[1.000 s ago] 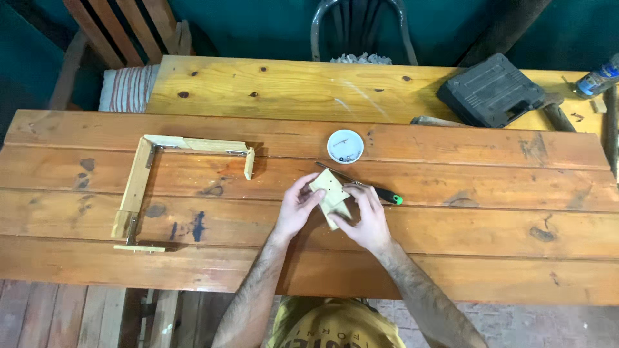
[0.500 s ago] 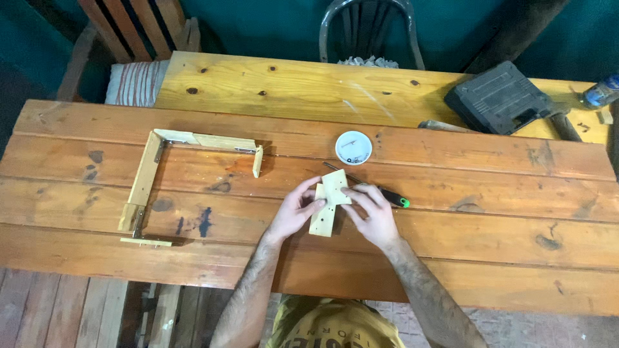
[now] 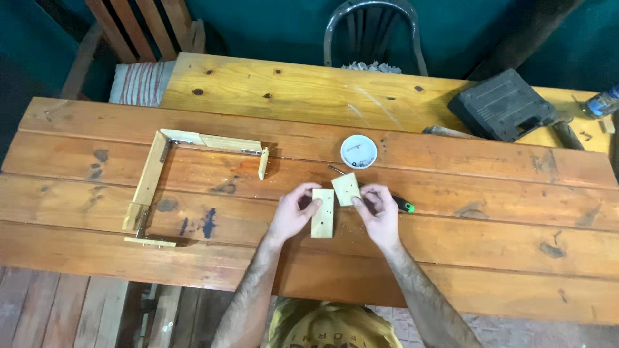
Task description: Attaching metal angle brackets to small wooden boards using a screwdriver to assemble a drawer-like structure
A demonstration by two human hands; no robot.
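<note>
Wooden blocks (image 3: pixel 323 212) edge to edge between left hand (image 3: pixel 291 216), right hand (image 3: pixel 380 212).

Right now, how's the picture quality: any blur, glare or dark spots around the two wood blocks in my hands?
Head view: soft, even light; the left hand and right hand holding the two wood blocks are fairly sharp, with faint shadows on the table. A glossy sheen shows on the far plank. The background past the chair is dark. Slight wide-angle bowing at edges.
</note>
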